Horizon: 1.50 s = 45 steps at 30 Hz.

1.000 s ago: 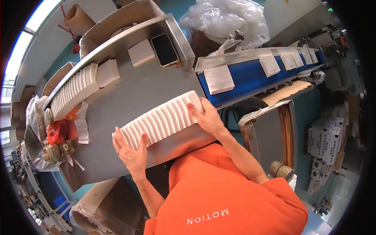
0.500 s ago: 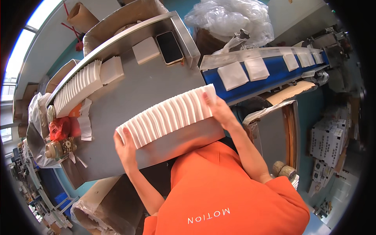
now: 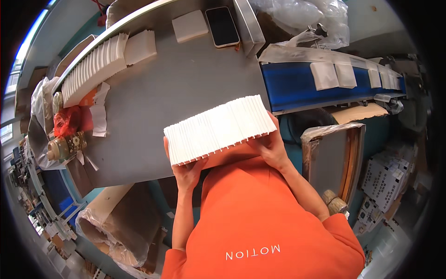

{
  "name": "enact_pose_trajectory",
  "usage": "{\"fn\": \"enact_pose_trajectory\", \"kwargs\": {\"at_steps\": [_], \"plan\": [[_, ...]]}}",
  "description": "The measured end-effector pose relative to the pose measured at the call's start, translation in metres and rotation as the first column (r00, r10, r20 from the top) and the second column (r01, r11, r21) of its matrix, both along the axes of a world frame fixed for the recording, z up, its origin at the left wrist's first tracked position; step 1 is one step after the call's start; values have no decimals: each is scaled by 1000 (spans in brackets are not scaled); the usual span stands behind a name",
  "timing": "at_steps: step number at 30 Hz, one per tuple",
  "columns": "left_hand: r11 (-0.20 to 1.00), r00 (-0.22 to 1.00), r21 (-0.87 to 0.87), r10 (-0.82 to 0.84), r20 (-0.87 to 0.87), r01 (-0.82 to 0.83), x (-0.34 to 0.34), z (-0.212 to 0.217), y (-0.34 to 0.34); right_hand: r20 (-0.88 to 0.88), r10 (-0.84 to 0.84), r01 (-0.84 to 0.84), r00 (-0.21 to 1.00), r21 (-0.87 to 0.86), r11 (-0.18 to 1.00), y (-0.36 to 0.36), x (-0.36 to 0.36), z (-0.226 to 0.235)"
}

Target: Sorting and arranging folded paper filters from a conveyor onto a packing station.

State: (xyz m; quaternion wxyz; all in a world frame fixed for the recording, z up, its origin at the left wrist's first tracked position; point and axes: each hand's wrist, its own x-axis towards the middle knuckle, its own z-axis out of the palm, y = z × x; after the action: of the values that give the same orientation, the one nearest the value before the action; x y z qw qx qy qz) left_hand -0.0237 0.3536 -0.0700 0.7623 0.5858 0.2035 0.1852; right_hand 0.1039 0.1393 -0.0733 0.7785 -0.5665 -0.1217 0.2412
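A long row of folded white paper napkins (image 3: 218, 128) is squeezed together between my two hands, above the near edge of the metal table (image 3: 144, 102). My left hand (image 3: 186, 174) is closed on the row's left end, its fingers partly hidden beneath and behind it. Around the right end my right hand (image 3: 274, 151) grips, with its thumb under the near side. The napkins stand on edge, packed tight, their folds facing up. Near the table's far left rim sits another row of napkins (image 3: 95, 69), leaning over one another.
A phone (image 3: 223, 27) and a small napkin pile (image 3: 190, 26) lie at the table's far side. On the right, a blue conveyor belt (image 3: 288, 88) carries several napkin stacks. A red plastic bag (image 3: 67, 122) and a jar (image 3: 65, 145) stand at the left edge. Below is a plastic-lined carton (image 3: 116, 223).
Both hands have drawn closer together, pressing the fanned row into a shorter, tighter block and bringing it toward my body. On the belt, napkin stacks have shifted.
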Motion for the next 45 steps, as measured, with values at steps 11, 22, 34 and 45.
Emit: {"fn": "enact_pose_trajectory", "kwargs": {"at_steps": [11, 22, 34, 45], "plan": [[1000, 1000, -5, -29, 6, 30, 3, -2, 7, 12, 26, -26, 1000, 47, 999, -2, -1, -4], [744, 752, 664, 391, -530, 81, 47, 56, 47, 220, 38, 134, 975, -712, 690, 36, 50, 44], [569, 841, 806, 346, -416, 165, 48, 53, 50, -468, -261, 137, 844, -283, 949, -22, 53, 2], [474, 830, 845, 346, -437, 247, 51, 60, 38, -544, -193, 130, 817, -152, 980, 33, 51, 23]]}}
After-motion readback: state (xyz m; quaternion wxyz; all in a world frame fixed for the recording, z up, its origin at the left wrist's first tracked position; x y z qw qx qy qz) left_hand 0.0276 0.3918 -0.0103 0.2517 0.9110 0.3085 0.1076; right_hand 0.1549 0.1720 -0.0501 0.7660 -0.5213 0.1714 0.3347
